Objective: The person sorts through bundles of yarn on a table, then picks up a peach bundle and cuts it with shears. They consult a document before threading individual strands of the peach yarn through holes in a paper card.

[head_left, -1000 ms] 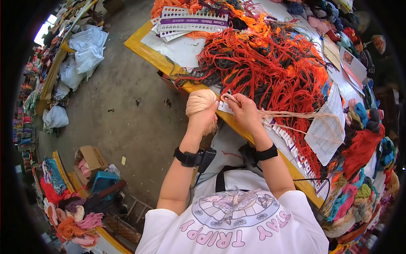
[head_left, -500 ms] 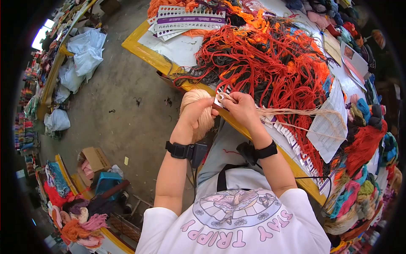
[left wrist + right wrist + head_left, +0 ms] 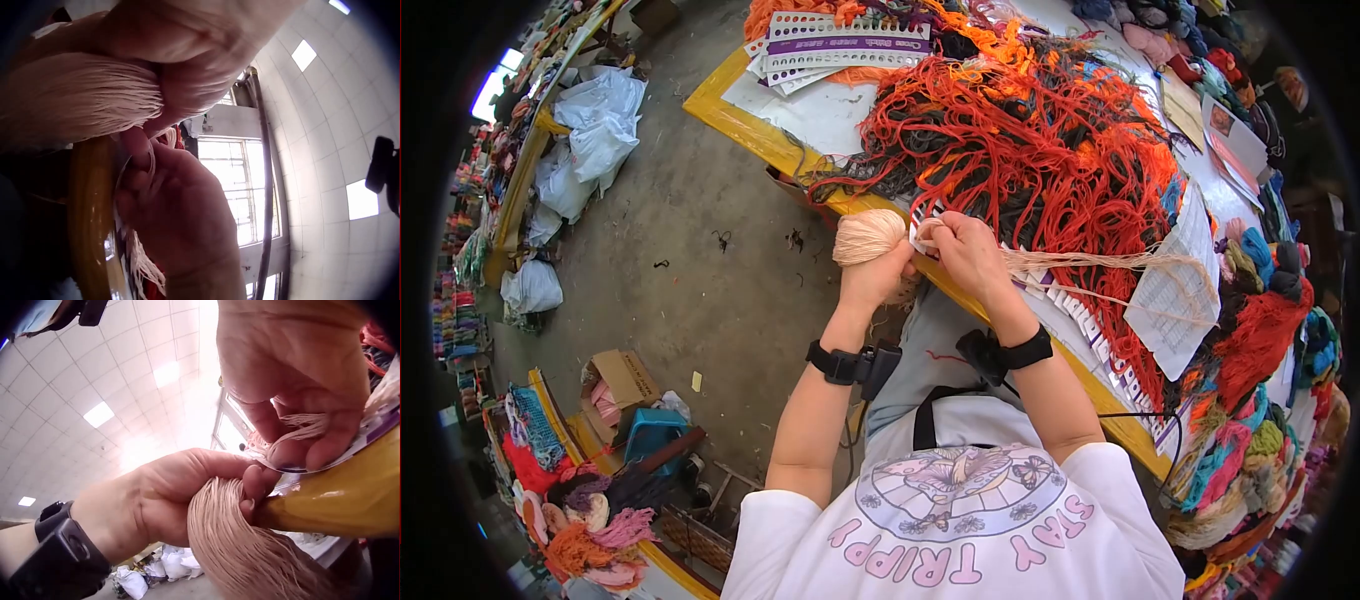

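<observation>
In the head view a pale peach thread bundle (image 3: 869, 237) is gripped by the left hand (image 3: 878, 277) beside the table's yellow edge. The right hand (image 3: 972, 256) pinches a small loop of the same thread against a white card at that edge. From it, pale strands (image 3: 1100, 260) trail right across the table. The right wrist view has the bundle (image 3: 228, 540) hanging over the curled fingers of the left hand (image 3: 181, 487), close to the right hand (image 3: 300, 394). In the left wrist view the right hand (image 3: 187, 212) has thread looped over its fingers.
Tangled red, orange and black thread (image 3: 1020, 150) covers much of the table (image 3: 810, 115). Punched cards (image 3: 840, 48) lie at its far corner, a paper sheet (image 3: 1175, 300) at the right. White bags (image 3: 600, 120), a cardboard box (image 3: 625, 385) and a blue bin (image 3: 658, 432) are at the left.
The left hand has turned, tipping the bundle's rounded end up after it hung lower half a second ago. The right hand has moved slightly left and still pinches the loop.
</observation>
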A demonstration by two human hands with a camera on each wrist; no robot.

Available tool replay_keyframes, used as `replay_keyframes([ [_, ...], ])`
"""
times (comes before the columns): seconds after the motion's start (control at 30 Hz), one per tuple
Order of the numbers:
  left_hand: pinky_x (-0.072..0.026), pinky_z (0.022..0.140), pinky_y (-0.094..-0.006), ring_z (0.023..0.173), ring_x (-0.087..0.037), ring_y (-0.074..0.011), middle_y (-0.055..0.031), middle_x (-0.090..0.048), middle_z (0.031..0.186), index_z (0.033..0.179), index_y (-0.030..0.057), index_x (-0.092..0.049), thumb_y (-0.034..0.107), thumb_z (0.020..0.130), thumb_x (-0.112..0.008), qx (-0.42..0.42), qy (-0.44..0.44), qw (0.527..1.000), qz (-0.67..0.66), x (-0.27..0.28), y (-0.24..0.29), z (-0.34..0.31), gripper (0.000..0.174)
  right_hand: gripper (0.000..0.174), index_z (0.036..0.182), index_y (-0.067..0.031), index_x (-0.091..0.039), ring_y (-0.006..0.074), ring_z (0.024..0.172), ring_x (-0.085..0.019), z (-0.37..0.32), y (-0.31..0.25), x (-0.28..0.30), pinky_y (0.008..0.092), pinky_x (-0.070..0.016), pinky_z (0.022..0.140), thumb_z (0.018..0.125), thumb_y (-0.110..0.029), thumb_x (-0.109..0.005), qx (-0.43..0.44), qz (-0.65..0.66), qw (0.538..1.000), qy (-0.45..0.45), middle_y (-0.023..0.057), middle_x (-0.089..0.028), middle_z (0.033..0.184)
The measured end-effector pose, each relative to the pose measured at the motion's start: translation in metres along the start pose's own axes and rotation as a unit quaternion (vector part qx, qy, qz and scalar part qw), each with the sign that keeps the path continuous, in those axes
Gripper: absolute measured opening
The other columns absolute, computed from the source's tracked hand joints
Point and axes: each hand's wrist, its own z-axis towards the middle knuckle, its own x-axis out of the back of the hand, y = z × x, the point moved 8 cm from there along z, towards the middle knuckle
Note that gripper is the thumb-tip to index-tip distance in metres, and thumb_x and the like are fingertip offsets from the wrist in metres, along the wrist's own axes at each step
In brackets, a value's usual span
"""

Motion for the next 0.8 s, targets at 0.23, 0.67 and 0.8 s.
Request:
replay_keyframes([
  [0.23, -0.0421, 0.048, -0.0202, 0.052, -0.049, -0.0059, -0.0015, -0.058, 0.072, 0.087, 0.0029, -0.060, 0.008, 0.080, -0.061, 0.052, 0.003, 0.995, -0.087, 0.037, 0.001, 0.004, 0.008, 0.023, 0.087, 0.0000, -0.063, 0.0234, 0.066, -0.061, -0.005, -0.012, 0.004, 0.0325, -0.0461, 0.064, 0.079, -0.014, -0.047, 0.026, -0.038, 0.999, 0.019, 0.0140, -0.062, 0.072],
  [0.67, -0.0402, 0.048, -0.0221, 0.054, -0.046, -0.0063, -0.0022, -0.057, 0.082, 0.090, 0.0012, -0.059, 0.013, 0.080, -0.060, 0.154, -0.168, 0.869, -0.439, 0.010, 0.023, -0.007, 0.016, 0.021, 0.086, -0.0024, -0.058, 0.0176, 0.066, -0.057, -0.005, -0.015, 0.004, 0.0295, -0.0454, 0.062, 0.073, -0.018, -0.060, -0.006, 0.001, 0.999, -0.035, 0.0101, -0.060, 0.072],
  [0.8, -0.0438, 0.053, -0.0229, 0.058, -0.051, -0.0080, -0.0036, -0.057, 0.083, 0.088, 0.0015, -0.058, 0.014, 0.080, -0.060, 0.055, -0.205, 0.932, -0.295, 0.001, 0.030, -0.008, 0.015, 0.017, 0.087, -0.0068, -0.059, 0.0280, 0.069, -0.059, -0.008, -0.040, 0.006, 0.0343, -0.0460, 0.064, 0.072, -0.014, -0.061, 0.085, 0.050, 0.995, 0.001, 0.0121, -0.061, 0.075],
])
